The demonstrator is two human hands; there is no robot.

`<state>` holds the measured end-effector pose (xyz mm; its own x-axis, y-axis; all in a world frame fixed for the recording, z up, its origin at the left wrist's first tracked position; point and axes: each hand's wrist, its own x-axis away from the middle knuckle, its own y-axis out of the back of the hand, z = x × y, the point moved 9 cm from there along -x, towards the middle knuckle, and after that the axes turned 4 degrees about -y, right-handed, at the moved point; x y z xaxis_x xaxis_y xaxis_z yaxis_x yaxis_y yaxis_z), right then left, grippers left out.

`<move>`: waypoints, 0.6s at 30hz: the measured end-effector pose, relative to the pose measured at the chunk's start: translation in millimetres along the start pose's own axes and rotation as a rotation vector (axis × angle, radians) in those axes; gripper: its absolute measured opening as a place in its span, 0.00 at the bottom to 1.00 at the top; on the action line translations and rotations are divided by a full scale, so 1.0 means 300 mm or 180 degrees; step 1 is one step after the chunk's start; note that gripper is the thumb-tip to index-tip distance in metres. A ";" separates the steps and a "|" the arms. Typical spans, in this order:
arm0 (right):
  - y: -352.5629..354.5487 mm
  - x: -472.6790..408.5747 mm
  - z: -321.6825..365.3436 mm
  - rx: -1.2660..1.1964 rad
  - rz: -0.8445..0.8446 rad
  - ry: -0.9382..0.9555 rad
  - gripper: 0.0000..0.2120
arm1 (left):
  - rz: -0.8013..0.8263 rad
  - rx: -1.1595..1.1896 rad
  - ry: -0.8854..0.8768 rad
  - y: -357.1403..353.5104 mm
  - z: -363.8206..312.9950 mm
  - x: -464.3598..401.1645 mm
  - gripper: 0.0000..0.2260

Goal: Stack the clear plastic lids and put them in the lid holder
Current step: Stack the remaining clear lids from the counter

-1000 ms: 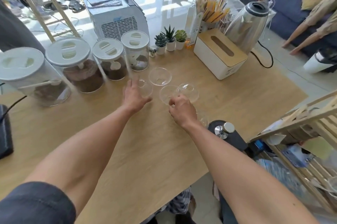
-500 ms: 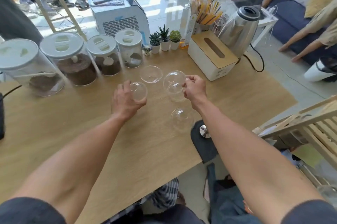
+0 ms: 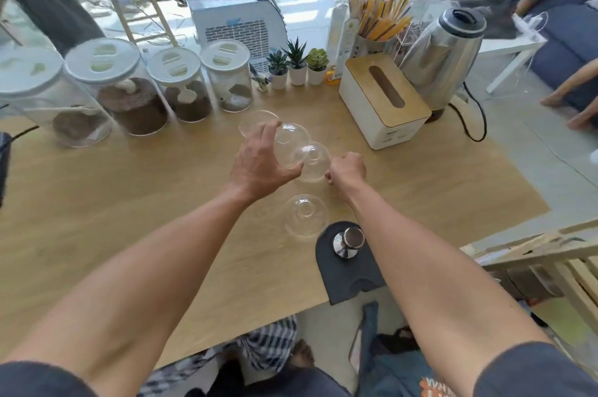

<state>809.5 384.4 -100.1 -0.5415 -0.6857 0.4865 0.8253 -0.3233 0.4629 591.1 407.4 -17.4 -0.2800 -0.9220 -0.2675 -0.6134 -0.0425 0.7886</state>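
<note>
With the left hand point(image 3: 262, 163) gripping one domed lid point(image 3: 289, 146) and the right hand point(image 3: 347, 169) pinching another lid's point(image 3: 311, 161) rim above the table's point(image 3: 129, 202) middle, nesting them wants rims aligned, domes matching, before collecting the lid near the front edge point(image 3: 305, 216) and the lid toward the back edge point(image 3: 254, 121).

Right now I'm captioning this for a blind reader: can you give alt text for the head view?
Over a wooden table, the left hand holds one clear lid and the right hand holds another, the two overlapping. A third lid lies nearer, a fourth behind the left hand, by jars.
</note>
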 end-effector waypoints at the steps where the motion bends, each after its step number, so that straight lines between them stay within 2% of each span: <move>1: 0.011 -0.009 -0.001 0.0099 -0.0028 0.0017 0.13 | 0.0052 -0.0018 -0.0011 -0.021 -0.013 -0.006 0.41; 4: 0.032 -0.027 0.000 0.0209 -0.0099 0.0067 0.11 | 0.0273 -0.0008 -0.0018 -0.077 -0.036 -0.024 0.42; 7: 0.059 -0.046 0.002 0.0349 -0.0148 0.0065 0.18 | 0.0573 0.0011 -0.0006 -0.142 -0.057 -0.043 0.43; 13: 0.104 0.042 0.042 0.0355 -0.0065 0.0252 0.09 | 0.1031 -0.0026 0.0094 -0.246 -0.052 -0.046 0.44; 18: 0.098 0.106 0.057 0.0366 -0.0002 0.0381 0.09 | 0.1230 -0.0056 0.0138 -0.288 -0.010 -0.032 0.45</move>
<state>813.7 364.2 -58.3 -0.5133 -0.7606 0.3976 0.7975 -0.2516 0.5483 649.1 418.9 -81.3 -0.4564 -0.8867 0.0743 -0.4560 0.3048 0.8362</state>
